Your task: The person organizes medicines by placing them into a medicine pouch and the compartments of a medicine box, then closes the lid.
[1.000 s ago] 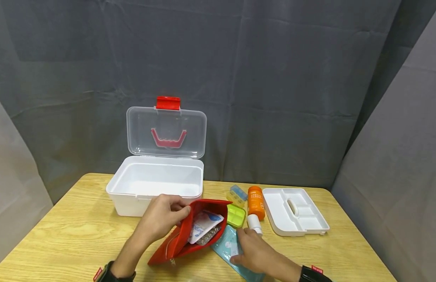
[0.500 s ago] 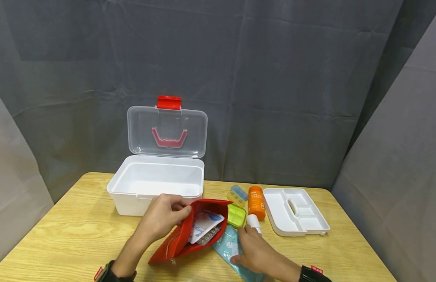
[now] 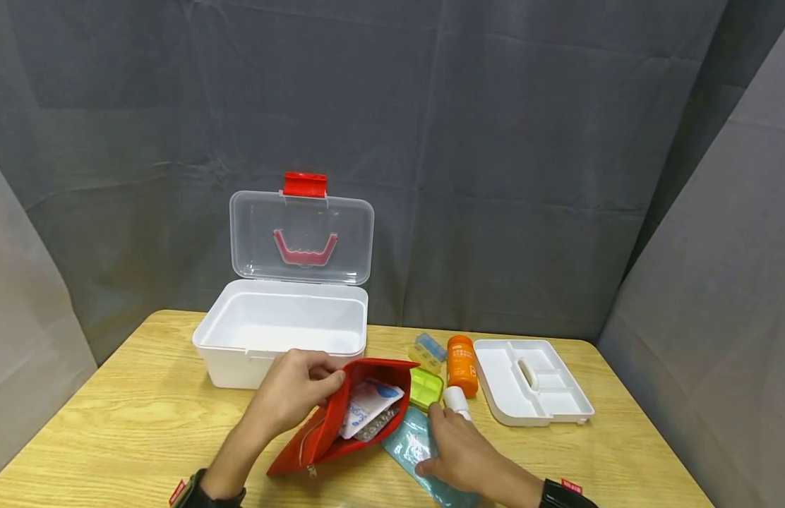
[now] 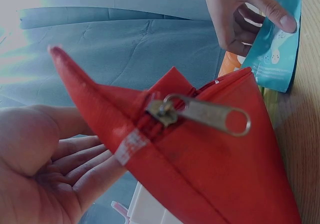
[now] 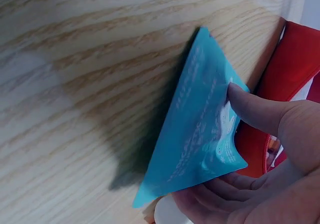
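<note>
My left hand (image 3: pixel 294 391) grips the upper edge of a red zippered pouch (image 3: pixel 316 441), whose mouth gapes toward the right. Inside the pouch lie a white packet with blue print (image 3: pixel 367 406) and a silvery pack (image 3: pixel 375 425). The left wrist view shows the metal zipper pull (image 4: pixel 210 115) close up. To the pouch's right, my right hand (image 3: pixel 462 451) pinches a flat teal packet (image 3: pixel 410 441) between thumb and fingers. In the right wrist view the teal packet (image 5: pixel 195 129) is slightly bent and tilted above the wood. Its far end is partly behind the hand in the head view.
An open white box (image 3: pixel 281 324) with a clear lid (image 3: pixel 300 233) stands behind my left hand. Past my right hand are a white-capped bottle (image 3: pixel 457 401), an orange bottle (image 3: pixel 462 367), a green pill case (image 3: pixel 426 388), a blue-yellow pill case (image 3: pixel 428 351) and a white divided tray (image 3: pixel 532 381).
The fingertips of my right hand have shifted slightly away from me, and the teal packet's white print no longer shows in the head view. My left hand and the pouch stay in place.
</note>
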A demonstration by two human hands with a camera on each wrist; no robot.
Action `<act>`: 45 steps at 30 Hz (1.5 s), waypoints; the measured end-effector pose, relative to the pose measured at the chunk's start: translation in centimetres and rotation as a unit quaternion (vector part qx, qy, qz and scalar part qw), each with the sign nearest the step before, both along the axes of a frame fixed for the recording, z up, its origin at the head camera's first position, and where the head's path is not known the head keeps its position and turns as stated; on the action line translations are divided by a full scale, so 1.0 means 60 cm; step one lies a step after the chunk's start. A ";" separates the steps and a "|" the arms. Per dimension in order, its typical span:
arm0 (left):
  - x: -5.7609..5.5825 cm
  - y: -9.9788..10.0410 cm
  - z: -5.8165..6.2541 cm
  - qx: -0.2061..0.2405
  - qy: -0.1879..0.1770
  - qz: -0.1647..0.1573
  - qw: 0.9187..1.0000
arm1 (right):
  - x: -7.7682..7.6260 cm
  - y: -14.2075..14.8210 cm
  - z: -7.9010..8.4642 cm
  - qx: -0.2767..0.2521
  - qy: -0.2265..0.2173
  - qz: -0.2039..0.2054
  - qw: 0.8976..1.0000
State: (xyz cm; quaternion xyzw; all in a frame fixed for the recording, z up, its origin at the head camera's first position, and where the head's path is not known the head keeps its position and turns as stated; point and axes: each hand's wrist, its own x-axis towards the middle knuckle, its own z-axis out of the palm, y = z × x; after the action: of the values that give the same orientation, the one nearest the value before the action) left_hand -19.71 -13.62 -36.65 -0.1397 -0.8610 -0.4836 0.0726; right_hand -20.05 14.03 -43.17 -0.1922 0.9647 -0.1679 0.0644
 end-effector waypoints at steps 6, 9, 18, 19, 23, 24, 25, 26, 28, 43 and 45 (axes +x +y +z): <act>-0.001 0.000 0.000 -0.006 0.004 0.002 1.000 | -0.001 0.003 0.013 0.005 0.008 0.004 1.000; -0.001 0.000 0.000 -0.005 0.005 0.002 1.000 | -0.006 0.003 0.020 0.011 -0.001 0.004 1.000; -0.001 0.000 0.000 -0.002 0.000 0.004 1.000 | -0.013 0.009 0.034 0.009 0.007 0.024 1.000; 0.000 0.000 0.000 -0.002 0.000 0.004 1.000 | -0.013 0.010 0.034 0.009 0.014 0.029 0.999; 0.000 0.000 0.001 0.000 -0.003 0.004 1.000 | -0.014 0.013 0.037 0.011 0.028 0.041 0.999; 0.000 -0.001 0.001 0.000 -0.004 0.004 1.000 | -0.015 0.014 0.039 0.010 0.026 0.039 0.999; 0.000 -0.001 0.001 0.000 -0.004 0.004 1.000 | -0.015 0.014 0.040 0.012 0.022 0.037 0.999; 0.000 -0.001 0.001 0.001 -0.005 0.004 1.000 | -0.016 0.014 0.041 0.011 0.018 0.036 0.999; 0.000 -0.001 0.000 0.000 -0.004 0.003 1.000 | -0.017 0.015 0.044 0.005 0.004 0.032 0.999; -0.001 -0.003 -0.001 -0.003 0.002 -0.001 1.000 | -0.019 0.025 0.080 -0.045 0.000 0.103 0.994; -0.001 -0.003 -0.001 0.000 0.002 -0.001 1.000 | -0.020 0.026 0.083 -0.051 0.009 0.119 0.992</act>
State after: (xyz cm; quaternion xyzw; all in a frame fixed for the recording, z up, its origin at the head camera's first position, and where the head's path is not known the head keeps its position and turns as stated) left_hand -19.79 -13.78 -36.68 -0.1417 -0.8608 -0.4833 0.0733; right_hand -21.23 15.59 -38.17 -0.3105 0.9256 -0.2063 0.0653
